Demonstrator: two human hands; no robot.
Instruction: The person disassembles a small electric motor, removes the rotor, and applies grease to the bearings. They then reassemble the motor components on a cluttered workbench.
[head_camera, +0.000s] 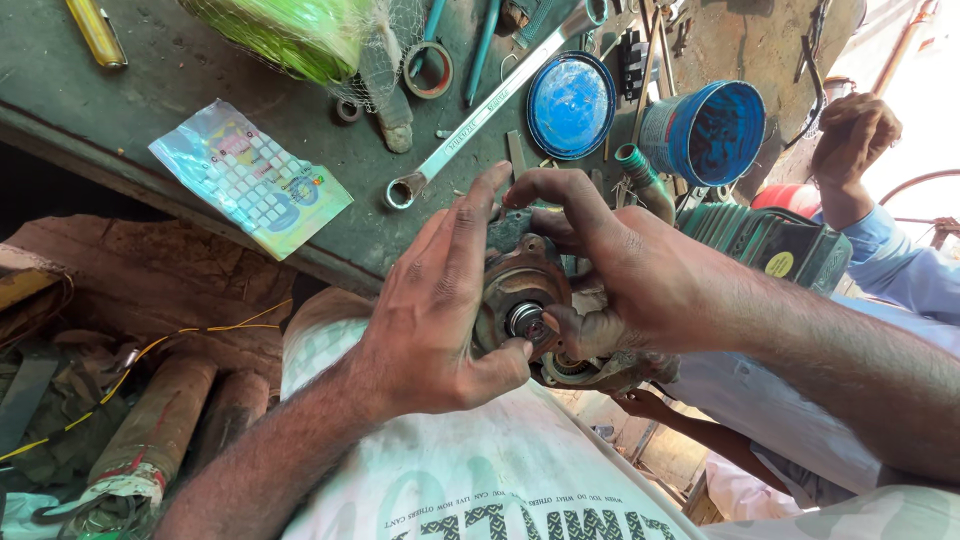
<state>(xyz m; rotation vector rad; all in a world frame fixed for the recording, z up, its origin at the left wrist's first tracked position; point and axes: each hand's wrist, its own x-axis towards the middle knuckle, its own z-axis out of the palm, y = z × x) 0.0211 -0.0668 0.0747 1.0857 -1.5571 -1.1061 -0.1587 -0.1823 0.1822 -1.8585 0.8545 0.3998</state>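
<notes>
Flat rectangular packet (252, 178), pale with a grid of small coloured squares, lay on the grimy green surface (150, 110); yellow round sticker showed on the ribbed green machine (775, 245). Rusty, round metal pump part (520, 300) was held above the lap at the surface's edge, shaft end and shiny bearing facing the camera. Left hand (435, 320) and right hand (620, 270) gripped it, fingers clamped around its rim. Long steel spanner (480, 115) lay diagonally beside 2 blue tins (572, 105).

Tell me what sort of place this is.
Likely a repair workshop: a grimy workbench strewn with a large spanner, an open blue paint can, and both hands gripping a rusty motor part.
</notes>
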